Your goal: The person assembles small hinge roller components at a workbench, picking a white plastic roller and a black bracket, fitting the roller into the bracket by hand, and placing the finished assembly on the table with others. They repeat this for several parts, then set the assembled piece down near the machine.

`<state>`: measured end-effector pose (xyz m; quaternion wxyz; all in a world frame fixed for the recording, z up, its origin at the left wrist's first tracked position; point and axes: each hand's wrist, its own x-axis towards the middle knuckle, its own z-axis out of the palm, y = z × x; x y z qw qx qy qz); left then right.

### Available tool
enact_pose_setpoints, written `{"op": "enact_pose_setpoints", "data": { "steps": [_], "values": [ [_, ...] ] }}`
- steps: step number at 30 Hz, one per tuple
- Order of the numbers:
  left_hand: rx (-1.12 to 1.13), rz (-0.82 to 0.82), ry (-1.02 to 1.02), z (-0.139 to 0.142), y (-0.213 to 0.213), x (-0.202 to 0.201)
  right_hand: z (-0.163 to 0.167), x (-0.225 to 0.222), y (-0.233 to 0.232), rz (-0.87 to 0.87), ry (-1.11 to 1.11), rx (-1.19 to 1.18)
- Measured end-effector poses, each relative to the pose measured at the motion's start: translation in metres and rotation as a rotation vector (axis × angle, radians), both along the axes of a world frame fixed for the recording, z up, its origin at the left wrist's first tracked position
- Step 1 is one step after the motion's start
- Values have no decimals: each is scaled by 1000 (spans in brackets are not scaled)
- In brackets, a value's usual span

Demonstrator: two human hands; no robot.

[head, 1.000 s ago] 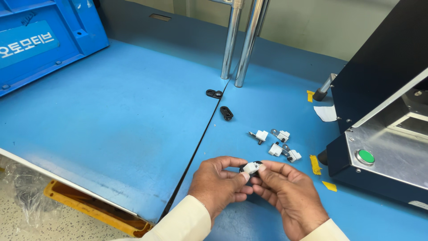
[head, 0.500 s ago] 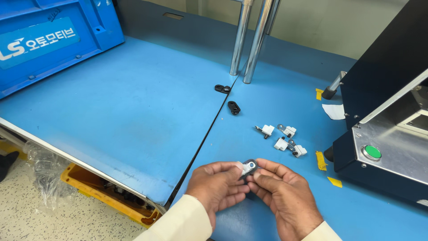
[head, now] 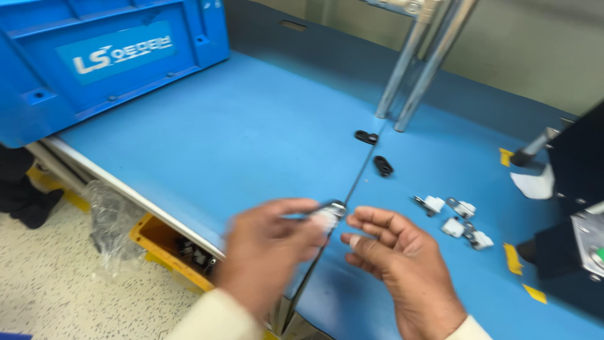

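Note:
My left hand (head: 267, 252) is blurred and pinches a small white and black part (head: 328, 215) at its fingertips, above the seam of the blue table (head: 239, 138). My right hand (head: 396, 264) is just to the right of it, fingers loosely curled and apart, holding nothing and not touching the part. Several small white parts with metal clips (head: 454, 217) lie on the table beyond my right hand. Two black oval pieces (head: 375, 151) lie farther back near the seam.
A big blue plastic crate (head: 94, 56) stands at the back left. Two metal poles (head: 418, 69) rise at the back. A black machine (head: 576, 214) with a grey plate sits at the right edge. A yellow bin (head: 167, 242) and clear plastic wrap (head: 110, 223) lie below the table's front edge.
Both hands held the small part together before; now the right hand has let go and the left hand carries it leftward. The view has swung left.

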<state>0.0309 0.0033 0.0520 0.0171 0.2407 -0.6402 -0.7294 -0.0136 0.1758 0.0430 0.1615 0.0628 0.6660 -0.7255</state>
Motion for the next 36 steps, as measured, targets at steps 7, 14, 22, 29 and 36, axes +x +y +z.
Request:
{"op": "enact_pose_setpoints", "data": {
  "steps": [7,14,22,29,36],
  "values": [
    [-16,383,-500,-102,-147,97,52,-35,2,-1,213,124],
    [-602,-60,-681,-233,-174,23,11,-42,16,-54,49,379],
    [-910,-1070,-706,-192,-148,30,-55,-145,21,-176,630,1037],
    [-795,-768,-251,-38,-95,-14,-38,-124,30,-28,688,1174],
    [-364,-728,47,-17,14,-74,-7,-27,46,319,602,699]
  ]
}}
